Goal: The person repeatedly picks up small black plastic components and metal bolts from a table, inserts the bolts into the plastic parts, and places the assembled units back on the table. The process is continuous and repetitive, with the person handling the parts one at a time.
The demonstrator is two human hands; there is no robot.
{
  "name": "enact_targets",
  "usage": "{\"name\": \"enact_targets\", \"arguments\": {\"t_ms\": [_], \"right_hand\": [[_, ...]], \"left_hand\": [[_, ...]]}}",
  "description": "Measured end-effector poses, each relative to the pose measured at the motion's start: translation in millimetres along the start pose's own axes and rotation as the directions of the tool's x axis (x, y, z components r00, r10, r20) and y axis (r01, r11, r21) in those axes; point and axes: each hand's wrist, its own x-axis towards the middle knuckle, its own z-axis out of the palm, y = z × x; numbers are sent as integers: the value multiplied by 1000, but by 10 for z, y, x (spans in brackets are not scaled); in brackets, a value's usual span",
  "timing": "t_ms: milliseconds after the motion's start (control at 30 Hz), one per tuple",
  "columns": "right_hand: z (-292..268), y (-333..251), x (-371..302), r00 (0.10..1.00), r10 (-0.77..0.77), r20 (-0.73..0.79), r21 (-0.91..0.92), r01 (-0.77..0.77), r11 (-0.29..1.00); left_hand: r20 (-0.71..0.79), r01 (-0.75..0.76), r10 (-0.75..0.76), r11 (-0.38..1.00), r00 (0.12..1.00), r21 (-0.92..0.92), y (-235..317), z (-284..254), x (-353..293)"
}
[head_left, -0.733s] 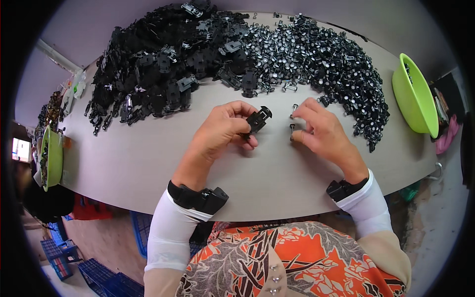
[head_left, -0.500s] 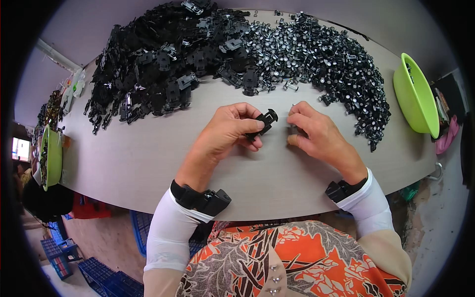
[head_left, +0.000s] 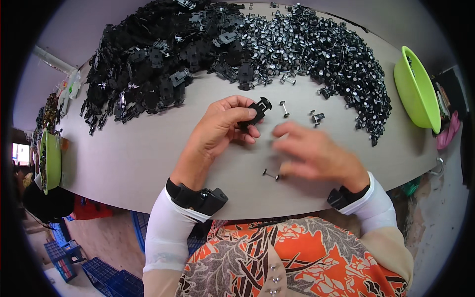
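Between the thumb and fingers of my left hand [head_left: 222, 123] is a small black plastic toy car chassis [head_left: 259, 108], tilted up to the right. My right hand [head_left: 316, 152], smeared by motion, hangs over the table with thumb and fingers apart, and nothing shows between them. A wheel axle [head_left: 270, 174] with a small wheel at each end lies by its thumb. Another wheel axle [head_left: 284, 109] lies beyond its fingertips. To the right of that is a small group of wheel axles [head_left: 316, 118] with a dark piece among them.
A large heap of black chassis [head_left: 148, 64] covers the table's far left. Joined to it, a heap of wheel axles [head_left: 316, 54] curves down the right. Green basins stand at the right [head_left: 414, 91] and left [head_left: 52, 161]. The table's front edge [head_left: 277, 217] curves before me.
My right hand has pulled back, opening away from the chassis. Loose wheel axles now show on the table around it. My left hand has shifted slightly left with the chassis.
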Motion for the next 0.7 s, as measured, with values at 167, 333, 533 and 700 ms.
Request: {"name": "enact_targets", "arguments": {"t_ms": [167,333,533,700], "right_hand": [[314,-223,33,867,-279,414,54,283,958],[290,32,-24,999,-38,1,-39,39,999],[141,142,-82,995,16,-96,-100,-25,995],[-6,59,-73,990,16,-143,-141,-37,989]], "left_hand": [[-7,-10,10,1000,1000,14,9,32,16],[4,5,-5,999,1000,37,12,20,4],[13,10,-11,994,1000,108,-12,50,14],[27,28,-32,991,999,129,-48,92,6]]}}
